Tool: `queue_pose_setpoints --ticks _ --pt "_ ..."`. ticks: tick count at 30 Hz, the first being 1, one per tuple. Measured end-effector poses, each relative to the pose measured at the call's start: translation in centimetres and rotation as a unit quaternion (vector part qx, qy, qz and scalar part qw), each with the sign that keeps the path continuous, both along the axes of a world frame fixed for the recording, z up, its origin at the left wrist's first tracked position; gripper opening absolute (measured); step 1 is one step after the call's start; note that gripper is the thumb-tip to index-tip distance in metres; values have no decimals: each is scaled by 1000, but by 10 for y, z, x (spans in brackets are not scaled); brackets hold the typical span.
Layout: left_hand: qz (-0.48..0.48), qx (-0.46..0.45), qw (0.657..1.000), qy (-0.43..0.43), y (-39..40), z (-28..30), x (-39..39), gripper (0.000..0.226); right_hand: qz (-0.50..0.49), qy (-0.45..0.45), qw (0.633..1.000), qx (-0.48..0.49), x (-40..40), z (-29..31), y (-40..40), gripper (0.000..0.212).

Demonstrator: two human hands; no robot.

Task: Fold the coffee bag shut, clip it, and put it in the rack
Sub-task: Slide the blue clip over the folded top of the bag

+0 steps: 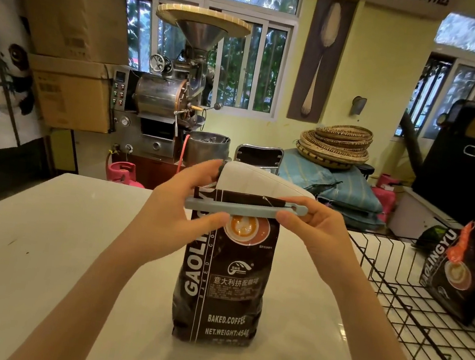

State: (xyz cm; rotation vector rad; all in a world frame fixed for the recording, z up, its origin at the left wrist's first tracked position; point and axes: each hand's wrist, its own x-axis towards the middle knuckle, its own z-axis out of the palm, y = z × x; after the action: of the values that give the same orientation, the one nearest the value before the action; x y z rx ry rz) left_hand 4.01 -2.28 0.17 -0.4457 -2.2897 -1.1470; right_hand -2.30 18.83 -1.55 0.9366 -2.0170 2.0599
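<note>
A dark brown coffee bag (223, 281) stands upright on the white table (38, 243) in front of me. Its top is folded over, with the white inner side of the flap showing behind. A long grey clip (238, 209) lies across the folded top. My left hand (176, 214) pinches the bag's top left corner and the clip's left end. My right hand (311, 230) pinches the clip's right end between thumb and fingers. The black wire rack (414, 299) stands to the right on the table.
A second coffee bag (461, 272) leans in the far part of the rack. Beyond the table stand a coffee roaster (167, 103), cardboard boxes (72, 65), stacked woven baskets (335, 145) and a pink gas cylinder (123, 171).
</note>
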Motion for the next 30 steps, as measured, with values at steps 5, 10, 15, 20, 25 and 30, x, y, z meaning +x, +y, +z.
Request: queue_pose_setpoints --ticks 5,10,15,20,25,30 --pt "51 -281 944 164 42 24 10 52 31 5 999 -11 1 2 0 18" --pt "91 -428 899 4 62 28 -13 40 34 4 999 -8 1 2 0 17" --pt "57 -385 919 -61 60 39 -11 35 37 2 999 -2 1 2 2 15" --pt "11 -322 945 -47 50 36 -15 32 38 11 999 -16 3 2 2 16" --pt "3 -290 957 -19 51 36 -10 30 46 32 998 -6 7 3 3 19" --pt "8 -265 964 -4 49 31 -13 28 -36 80 995 -55 12 -9 -8 20"
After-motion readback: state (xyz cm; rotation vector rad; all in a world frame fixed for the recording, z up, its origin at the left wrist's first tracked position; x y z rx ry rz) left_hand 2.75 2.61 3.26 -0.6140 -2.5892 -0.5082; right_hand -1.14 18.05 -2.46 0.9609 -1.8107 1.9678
